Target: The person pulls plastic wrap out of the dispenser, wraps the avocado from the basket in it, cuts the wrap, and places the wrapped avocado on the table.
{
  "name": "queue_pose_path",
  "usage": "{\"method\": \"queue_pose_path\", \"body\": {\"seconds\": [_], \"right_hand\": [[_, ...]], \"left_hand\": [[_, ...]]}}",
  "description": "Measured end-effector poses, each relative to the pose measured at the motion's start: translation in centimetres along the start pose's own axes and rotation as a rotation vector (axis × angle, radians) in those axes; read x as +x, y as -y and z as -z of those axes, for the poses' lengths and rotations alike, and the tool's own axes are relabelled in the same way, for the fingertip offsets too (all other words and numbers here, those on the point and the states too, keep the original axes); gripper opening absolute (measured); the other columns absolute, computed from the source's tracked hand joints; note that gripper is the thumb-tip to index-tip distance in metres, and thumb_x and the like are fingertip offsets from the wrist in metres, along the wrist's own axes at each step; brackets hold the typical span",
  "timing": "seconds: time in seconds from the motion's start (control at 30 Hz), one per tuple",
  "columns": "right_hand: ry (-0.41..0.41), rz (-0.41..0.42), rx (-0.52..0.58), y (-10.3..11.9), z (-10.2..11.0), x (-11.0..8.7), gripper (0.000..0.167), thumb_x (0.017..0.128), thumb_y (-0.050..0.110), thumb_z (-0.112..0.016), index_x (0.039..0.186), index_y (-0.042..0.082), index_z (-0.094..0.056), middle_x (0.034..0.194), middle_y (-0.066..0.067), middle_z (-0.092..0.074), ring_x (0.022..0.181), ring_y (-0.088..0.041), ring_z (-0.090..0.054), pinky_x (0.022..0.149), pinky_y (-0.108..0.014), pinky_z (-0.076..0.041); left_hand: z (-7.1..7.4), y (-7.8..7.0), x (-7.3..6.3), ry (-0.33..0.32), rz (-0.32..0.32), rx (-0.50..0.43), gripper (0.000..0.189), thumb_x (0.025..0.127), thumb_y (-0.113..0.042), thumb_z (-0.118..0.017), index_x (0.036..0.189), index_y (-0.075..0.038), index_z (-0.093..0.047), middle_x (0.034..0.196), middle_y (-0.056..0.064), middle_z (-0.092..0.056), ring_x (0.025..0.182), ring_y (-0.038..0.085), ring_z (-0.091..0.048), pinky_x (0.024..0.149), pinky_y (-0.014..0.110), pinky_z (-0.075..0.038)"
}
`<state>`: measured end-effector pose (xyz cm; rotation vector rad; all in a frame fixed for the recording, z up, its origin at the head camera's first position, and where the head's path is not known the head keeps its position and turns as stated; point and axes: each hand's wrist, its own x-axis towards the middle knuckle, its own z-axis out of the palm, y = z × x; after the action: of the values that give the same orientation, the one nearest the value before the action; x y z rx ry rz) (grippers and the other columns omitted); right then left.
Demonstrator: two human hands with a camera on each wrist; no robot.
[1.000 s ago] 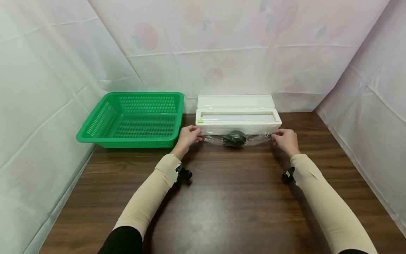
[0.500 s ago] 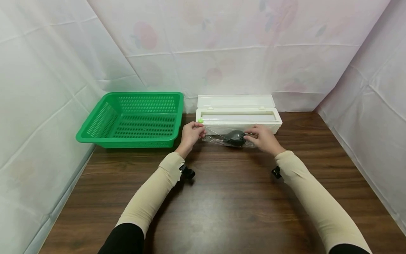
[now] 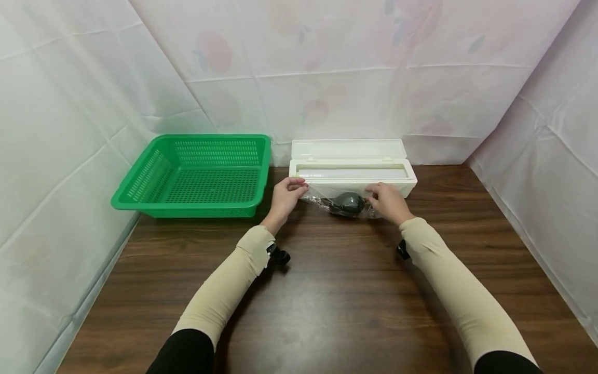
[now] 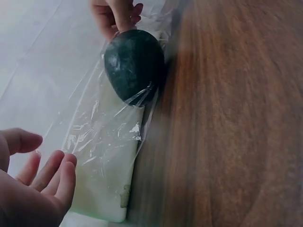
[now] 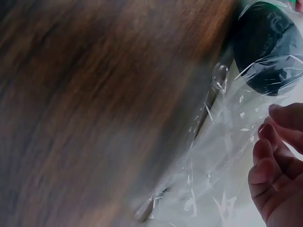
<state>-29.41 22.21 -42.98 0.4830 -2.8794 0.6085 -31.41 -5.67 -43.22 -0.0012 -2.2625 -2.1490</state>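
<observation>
A dark green, egg-shaped item [image 3: 347, 204], perhaps an avocado, lies in clear cling film [image 4: 102, 137] against the front of a white cling film dispenser [image 3: 355, 186]. My left hand [image 3: 286, 200] is at the dispenser's left front corner, thumb and forefinger pinching the film's edge. Close to the item's right side, my right hand [image 3: 390, 201] pinches the film between thumb and curled fingers. In the left wrist view, film stretches from the left hand [image 4: 40, 184] toward the item. Beside the right hand [image 5: 279, 175], crumpled film spreads over the dispenser's front.
The dispenser's lid [image 3: 349, 149] stands open at the back. Left of it is a green slotted basket [image 3: 191, 213]. A dark wooden table [image 3: 336, 296] lies under everything, with white cloth [image 3: 355, 104] hung behind and at both sides.
My right hand has moved left from the film's far end to beside the egg-shaped item. The left hand has shifted slightly right and toward the dispenser. The basket stays put.
</observation>
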Motion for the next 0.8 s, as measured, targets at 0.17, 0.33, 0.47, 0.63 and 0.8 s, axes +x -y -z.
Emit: {"method": "queue_pose_path", "body": {"seconds": [0.17,0.33,0.47,0.63,0.8], "right_hand": [[0.019,-0.01,0.042,-0.4,-0.2,0.3,0.02,0.093,0.006,-0.06,0.109,0.0,-0.072,0.092,-0.017,-0.067,0.075,-0.026,-0.058,0.066,-0.038,-0.047],[-0.021,-0.043,0.076,-0.4,-0.2,0.4,0.017,0.094,0.008,-0.061,0.1,-0.001,-0.074,0.095,-0.019,-0.068,0.083,-0.029,-0.062,0.073,-0.044,-0.051],[-0.044,-0.081,0.088,-0.4,-0.1,0.5,0.018,0.094,0.009,-0.061,0.098,-0.002,-0.075,0.091,-0.018,-0.067,0.081,-0.03,-0.061,0.071,-0.043,-0.05],[-0.06,-0.081,0.078,-0.4,-0.1,0.9,0.019,0.093,0.011,-0.063,0.096,-0.002,-0.076,0.09,-0.019,-0.069,0.082,-0.031,-0.063,0.075,-0.044,-0.05],[-0.033,-0.094,0.053,-0.3,-0.3,1.2,0.02,0.094,0.014,-0.062,0.097,-0.001,-0.076,0.091,-0.017,-0.073,0.082,-0.03,-0.064,0.075,-0.044,-0.05]], "left_hand": [[-0.4,0.2,-0.2,0.063,-0.098,0.085,0.031,0.088,-0.001,-0.067,0.118,0.003,-0.062,0.114,0.024,-0.069,0.106,0.03,-0.068,0.085,0.027,-0.055],[-1.0,0.3,-0.7,0.115,-0.223,0.315,0.03,0.087,-0.002,-0.067,0.117,-0.002,-0.065,0.108,0.019,-0.072,0.099,0.031,-0.07,0.086,0.035,-0.056],[-1.8,0.1,-1.0,0.218,-0.333,0.586,0.032,0.09,-0.009,-0.068,0.123,-0.012,-0.067,0.104,0.011,-0.074,0.094,0.024,-0.071,0.085,0.035,-0.056],[-2.8,-0.4,-0.9,0.293,-0.404,0.834,0.034,0.094,-0.016,-0.065,0.128,-0.018,-0.065,0.099,0.005,-0.075,0.088,0.018,-0.07,0.076,0.031,-0.055],[-3.6,-0.3,-0.4,0.264,-0.485,1.004,0.017,0.095,-0.019,-0.064,0.108,-0.014,-0.075,0.095,0.002,-0.076,0.084,0.016,-0.07,0.075,0.031,-0.056]]}}
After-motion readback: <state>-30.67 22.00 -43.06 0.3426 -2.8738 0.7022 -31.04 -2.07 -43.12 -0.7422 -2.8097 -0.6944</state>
